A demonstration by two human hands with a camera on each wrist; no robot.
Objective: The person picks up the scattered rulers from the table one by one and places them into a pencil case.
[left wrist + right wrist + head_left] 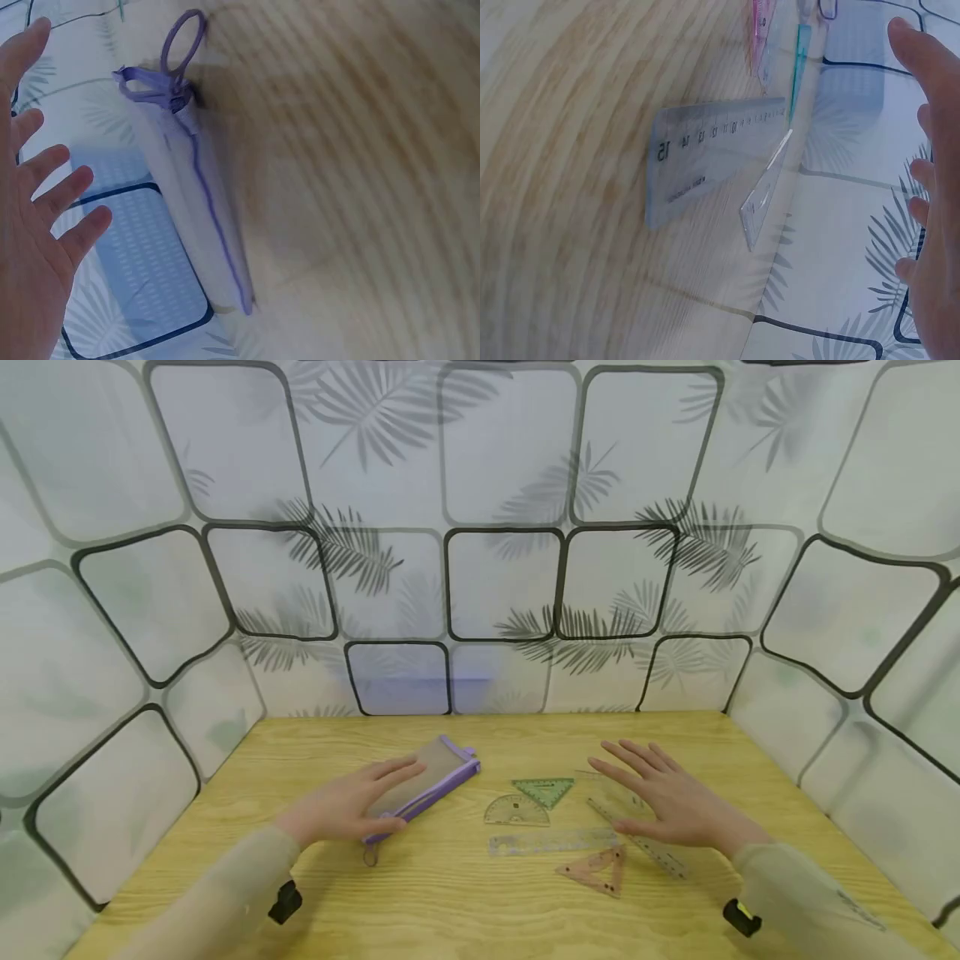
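Note:
My left hand (348, 803) is spread over the near part of a mesh zip pouch with purple trim (433, 777); the left wrist view shows it apart from the pouch (187, 187). Fingers spread, my right hand (671, 799) hovers above a clear ruler (662, 857) and a clear set square (763, 199), partly hiding both in the head view. Left of that hand lie a green set square (545, 790), a clear protractor (517, 811), another clear ruler (551, 842) and a pinkish-orange set square (597, 869). Neither hand holds anything.
Everything lies on a wood-grain table (450, 910). White patterned curtain-like walls (502, 577) stand at its back and both sides. A small black device (285, 902) sits at the left wrist, and another (742, 917) at the right.

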